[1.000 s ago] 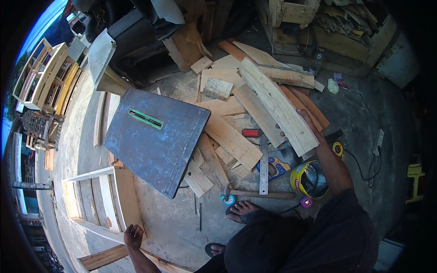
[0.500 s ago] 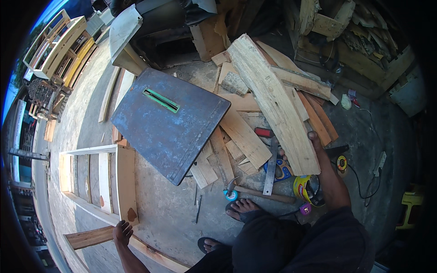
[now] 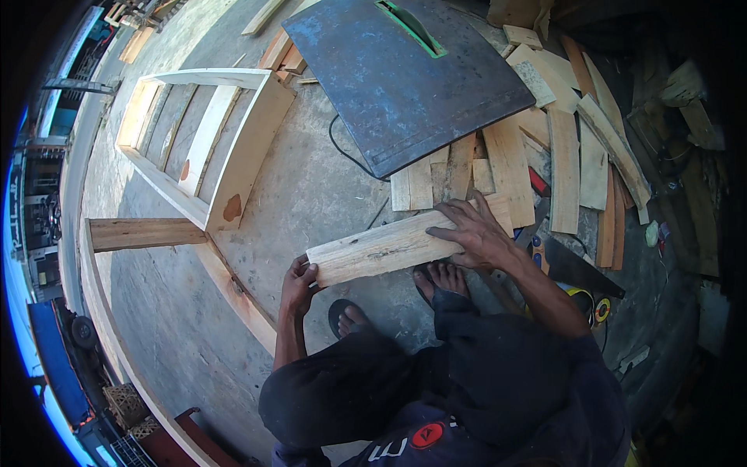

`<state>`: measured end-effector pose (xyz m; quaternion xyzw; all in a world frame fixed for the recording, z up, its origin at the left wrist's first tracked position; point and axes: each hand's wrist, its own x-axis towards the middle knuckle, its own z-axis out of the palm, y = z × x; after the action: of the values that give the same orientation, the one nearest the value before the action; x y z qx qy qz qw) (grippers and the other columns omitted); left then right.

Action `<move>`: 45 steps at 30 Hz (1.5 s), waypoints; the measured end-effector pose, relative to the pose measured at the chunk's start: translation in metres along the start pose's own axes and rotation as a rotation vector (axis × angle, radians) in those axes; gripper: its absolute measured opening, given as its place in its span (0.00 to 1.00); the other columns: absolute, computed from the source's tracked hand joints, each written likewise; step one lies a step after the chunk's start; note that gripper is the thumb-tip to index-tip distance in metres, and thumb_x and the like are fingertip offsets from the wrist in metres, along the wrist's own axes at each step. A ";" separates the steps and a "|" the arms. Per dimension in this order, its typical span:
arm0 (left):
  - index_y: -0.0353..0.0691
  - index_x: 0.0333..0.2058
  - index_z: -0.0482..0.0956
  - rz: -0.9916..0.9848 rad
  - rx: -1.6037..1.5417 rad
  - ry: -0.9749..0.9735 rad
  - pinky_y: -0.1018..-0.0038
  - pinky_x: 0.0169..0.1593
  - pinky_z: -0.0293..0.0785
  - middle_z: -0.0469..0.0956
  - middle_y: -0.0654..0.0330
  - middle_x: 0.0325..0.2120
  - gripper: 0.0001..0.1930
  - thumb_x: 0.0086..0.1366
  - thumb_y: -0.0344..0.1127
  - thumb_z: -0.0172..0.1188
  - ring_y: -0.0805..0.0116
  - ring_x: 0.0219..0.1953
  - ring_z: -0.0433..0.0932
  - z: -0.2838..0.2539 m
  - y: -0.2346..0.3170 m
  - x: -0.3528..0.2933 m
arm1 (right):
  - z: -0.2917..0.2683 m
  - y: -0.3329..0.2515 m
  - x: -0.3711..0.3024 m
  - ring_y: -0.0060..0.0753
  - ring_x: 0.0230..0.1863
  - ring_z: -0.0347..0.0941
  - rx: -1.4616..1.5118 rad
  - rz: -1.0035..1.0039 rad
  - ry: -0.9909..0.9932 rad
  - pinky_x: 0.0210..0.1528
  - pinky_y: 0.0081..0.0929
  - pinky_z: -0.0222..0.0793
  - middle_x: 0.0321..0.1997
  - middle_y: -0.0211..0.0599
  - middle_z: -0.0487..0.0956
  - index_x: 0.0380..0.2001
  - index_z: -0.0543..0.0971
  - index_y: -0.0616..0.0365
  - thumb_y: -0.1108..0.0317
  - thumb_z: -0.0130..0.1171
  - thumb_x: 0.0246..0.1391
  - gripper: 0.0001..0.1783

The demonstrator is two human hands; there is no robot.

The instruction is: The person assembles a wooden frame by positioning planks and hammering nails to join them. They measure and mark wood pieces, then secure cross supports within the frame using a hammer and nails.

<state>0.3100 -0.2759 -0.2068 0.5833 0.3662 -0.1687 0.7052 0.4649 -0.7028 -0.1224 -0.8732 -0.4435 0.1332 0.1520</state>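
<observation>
A pale rough-sawn wooden board [image 3: 373, 253] lies nearly level across the front of my body, above my feet. My left hand [image 3: 297, 285] grips its left end, thumb on the upper face. Toward the other end, my right hand [image 3: 476, 233] lies over the board with its fingers curled round the far edge; part of that grip is hidden. To the left, on the ground, sits a slatted wooden frame [image 3: 247, 156], apart from the board. A longer frame of timber rails [image 3: 148, 233] lies on the near side of it.
A dark saw table [image 3: 412, 86] with a green-edged slot stands ahead. Loose boards [image 3: 564, 171] are heaped to its right. Nearer my right arm are a handsaw [image 3: 576, 265] and a yellow-and-black tape roll [image 3: 601, 310]. A parked blue truck [image 3: 58, 358] shows far left.
My left hand has left the frame's corner and now holds the board's left end. The board has swung from steeply upright in my right hand to nearly level. The view has turned left.
</observation>
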 end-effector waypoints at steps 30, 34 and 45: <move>0.37 0.38 0.83 0.725 0.982 0.187 0.49 0.47 0.75 0.78 0.42 0.36 0.11 0.66 0.40 0.64 0.39 0.42 0.78 0.099 -0.111 0.035 | 0.084 -0.050 0.014 0.58 0.58 0.75 -0.159 0.331 -0.202 0.47 0.49 0.80 0.64 0.45 0.72 0.58 0.78 0.50 0.61 0.60 0.58 0.24; 0.38 0.45 0.82 0.630 0.754 -0.016 0.50 0.49 0.77 0.81 0.44 0.40 0.14 0.68 0.42 0.61 0.39 0.44 0.80 0.105 -0.086 0.002 | 0.072 -0.037 0.026 0.59 0.51 0.79 -0.113 0.203 -0.224 0.43 0.48 0.81 0.60 0.45 0.75 0.56 0.77 0.49 0.63 0.68 0.47 0.30; 0.38 0.68 0.64 0.466 0.256 -0.315 0.56 0.61 0.73 0.76 0.41 0.59 0.35 0.77 0.60 0.52 0.48 0.59 0.78 0.156 -0.053 0.006 | 0.056 -0.090 0.044 0.43 0.51 0.82 0.938 0.278 -0.210 0.53 0.40 0.79 0.55 0.50 0.78 0.70 0.67 0.61 0.73 0.70 0.50 0.43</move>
<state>0.3287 -0.4363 -0.2396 0.7022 0.0846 -0.1355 0.6938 0.4031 -0.6077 -0.1439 -0.7435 -0.2285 0.4245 0.4634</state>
